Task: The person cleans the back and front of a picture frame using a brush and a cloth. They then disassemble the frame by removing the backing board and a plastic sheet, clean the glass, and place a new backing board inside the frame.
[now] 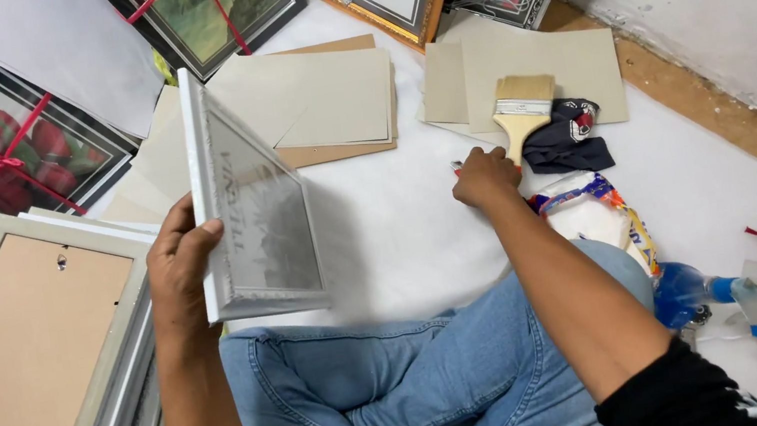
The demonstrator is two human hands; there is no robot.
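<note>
Down on the white floor (401, 230), beside a stack of frames (29, 370) lying face down at the left, the left hand (179, 265) grips a white picture frame (250, 203) by its edge, fingers closed around it, standing it upright above the denim-clad knee (404, 371); the step in hand looks like cleaning or readying the glass. Meanwhile the right hand (486, 176) reaches to the wooden paintbrush (522, 114), fingers curled at its handle; whether they already clasp it I cannot tell; lifting it needs a firm pinch.
</note>
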